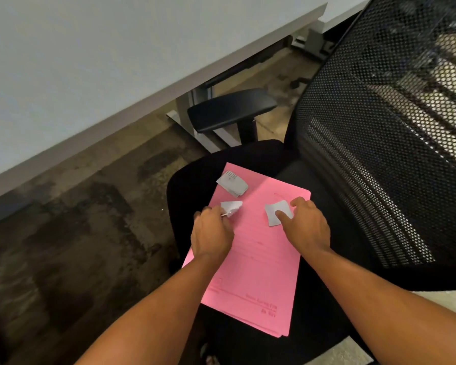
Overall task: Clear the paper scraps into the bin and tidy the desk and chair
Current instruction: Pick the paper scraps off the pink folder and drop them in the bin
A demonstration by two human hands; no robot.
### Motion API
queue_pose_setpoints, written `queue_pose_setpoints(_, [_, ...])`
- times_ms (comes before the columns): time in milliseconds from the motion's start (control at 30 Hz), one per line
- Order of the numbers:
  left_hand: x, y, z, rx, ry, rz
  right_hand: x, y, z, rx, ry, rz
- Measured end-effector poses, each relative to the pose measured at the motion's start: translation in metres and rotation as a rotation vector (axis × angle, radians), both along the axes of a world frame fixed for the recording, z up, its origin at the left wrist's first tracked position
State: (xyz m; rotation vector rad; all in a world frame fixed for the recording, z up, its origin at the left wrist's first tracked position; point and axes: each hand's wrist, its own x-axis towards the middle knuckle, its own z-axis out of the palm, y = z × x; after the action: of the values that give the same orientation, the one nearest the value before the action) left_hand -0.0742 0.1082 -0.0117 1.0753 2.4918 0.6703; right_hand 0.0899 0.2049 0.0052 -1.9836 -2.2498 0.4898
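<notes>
Both bare forearms reach forward and down, side by side. The left hand (pixel 212 231) is curled, back of the hand up, fingers bunched at the tips in a pinch. The right hand (pixel 307 225) is flatter, palm down, thumb stretched out to the left and pressing, the other fingers bent at the far side.

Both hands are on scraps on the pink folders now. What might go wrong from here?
1. The far scrap lies untouched near the folders' top edge; it may get missed or slide off.
2. The right hand only presses its scrap flat, so it may slip.
3. No bin shows.
</notes>
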Motion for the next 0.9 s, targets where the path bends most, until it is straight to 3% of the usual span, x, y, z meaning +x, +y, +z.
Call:
queue_pose_setpoints(167, [-0.006, 0.010, 0.005, 0.128, -0.033, -0.068, -0.005, 0.000, -0.007, -0.031, -0.039, -0.017])
queue_pose_setpoints(367, [-0.020, 0.030, -0.004, 0.093, -0.061, -0.145, 0.001, -0.003, -0.019, -0.094, -0.128, 0.076])
queue_pose_setpoints(567, [-0.032, 0.051, -0.011, 0.091, -0.210, -0.115, 0.011, -0.011, -0.029, -0.118, -0.057, 0.168])
queue_pose_setpoints(900, [-0.035, 0.077, -0.012, -0.070, -0.048, -0.134, 0.028, -0.008, -0.030, -0.089, -0.011, 0.190])
